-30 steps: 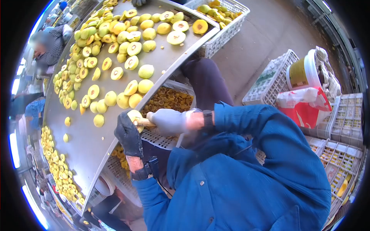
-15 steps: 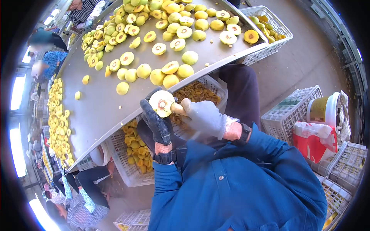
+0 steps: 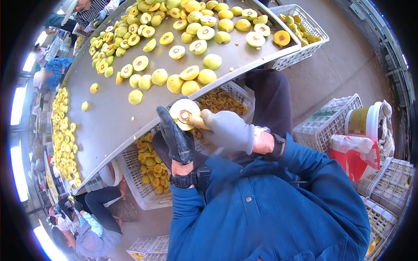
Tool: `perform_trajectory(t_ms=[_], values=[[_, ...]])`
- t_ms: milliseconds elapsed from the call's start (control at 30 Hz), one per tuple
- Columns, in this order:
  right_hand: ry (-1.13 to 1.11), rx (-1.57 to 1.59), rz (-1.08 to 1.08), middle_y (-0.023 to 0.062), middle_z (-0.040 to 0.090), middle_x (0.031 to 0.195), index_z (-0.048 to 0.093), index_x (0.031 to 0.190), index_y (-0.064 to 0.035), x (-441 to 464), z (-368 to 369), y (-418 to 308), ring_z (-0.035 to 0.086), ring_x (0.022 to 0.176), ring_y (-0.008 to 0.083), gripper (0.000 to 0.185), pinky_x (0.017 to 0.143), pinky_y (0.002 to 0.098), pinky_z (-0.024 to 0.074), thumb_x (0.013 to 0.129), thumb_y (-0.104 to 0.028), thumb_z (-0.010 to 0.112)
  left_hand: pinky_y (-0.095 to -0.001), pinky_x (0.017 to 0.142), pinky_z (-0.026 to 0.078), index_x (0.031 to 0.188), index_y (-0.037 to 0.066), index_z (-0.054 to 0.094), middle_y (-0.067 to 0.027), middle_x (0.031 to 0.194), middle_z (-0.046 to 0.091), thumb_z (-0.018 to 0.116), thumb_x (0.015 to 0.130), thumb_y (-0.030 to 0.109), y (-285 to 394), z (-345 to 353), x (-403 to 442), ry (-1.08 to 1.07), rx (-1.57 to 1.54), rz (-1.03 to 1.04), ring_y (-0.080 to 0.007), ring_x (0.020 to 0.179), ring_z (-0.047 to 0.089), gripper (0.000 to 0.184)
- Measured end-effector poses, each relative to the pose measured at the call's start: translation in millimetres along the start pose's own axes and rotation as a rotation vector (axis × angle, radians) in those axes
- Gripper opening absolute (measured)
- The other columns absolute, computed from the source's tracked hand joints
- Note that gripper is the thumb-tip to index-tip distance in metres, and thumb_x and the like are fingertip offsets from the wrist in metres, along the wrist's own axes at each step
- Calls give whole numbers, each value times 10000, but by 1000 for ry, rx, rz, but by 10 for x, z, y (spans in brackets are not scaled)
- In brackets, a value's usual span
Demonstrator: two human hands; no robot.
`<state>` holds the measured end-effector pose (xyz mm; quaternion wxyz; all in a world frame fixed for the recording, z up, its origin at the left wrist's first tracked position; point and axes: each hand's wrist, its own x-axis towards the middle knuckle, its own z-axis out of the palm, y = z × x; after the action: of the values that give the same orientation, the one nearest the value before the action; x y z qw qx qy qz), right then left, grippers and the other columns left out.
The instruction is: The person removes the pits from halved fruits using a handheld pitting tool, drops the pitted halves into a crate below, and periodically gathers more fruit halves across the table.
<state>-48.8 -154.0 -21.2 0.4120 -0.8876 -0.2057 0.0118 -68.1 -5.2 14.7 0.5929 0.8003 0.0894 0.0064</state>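
And here's the left hand (image 3: 176, 135), black-gloved and cupped around a pale peach half (image 3: 179, 106), cut face up, right by the edge of the metal table (image 3: 111, 124)! The grey-gloved right hand (image 3: 230, 132) is wrapped tight on a wooden-handled tool (image 3: 198, 121), its tip at the peach's centre, with loose peach halves (image 3: 159, 77) scattered across the tabletop.

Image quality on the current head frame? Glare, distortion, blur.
Head view: fisheye distortion with black corners; bright strips at far left blown out, blue-violet fringing at the rim. Head view: hazy smear just below the right hand, cause unclear; fruit half readable, though its pale face looks washed out.
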Motion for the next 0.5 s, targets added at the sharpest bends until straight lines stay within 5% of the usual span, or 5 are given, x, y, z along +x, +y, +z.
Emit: perform_trajectory(t_ms=[300,500], values=[[10,-62,3,155,613,642,500,945,-35,1,-36,99,647,633,368,247,561,460,508,808,-166,658,-325,1110,330,1446,7,348,-140,1443,427,398,988,89,-145,-62,-12,-64,-182,-6,-240,1315,422,468],[-266,-168,-1,185,644,669,531,953,5,47,-348,111,673,639,367,183,550,474,515,856,-140,588,-304,1142,303,1488,19,319,-118,1512,385,409,986,12,-812,-534,-36,-246,-826,-77,-222,1386,376,510]])
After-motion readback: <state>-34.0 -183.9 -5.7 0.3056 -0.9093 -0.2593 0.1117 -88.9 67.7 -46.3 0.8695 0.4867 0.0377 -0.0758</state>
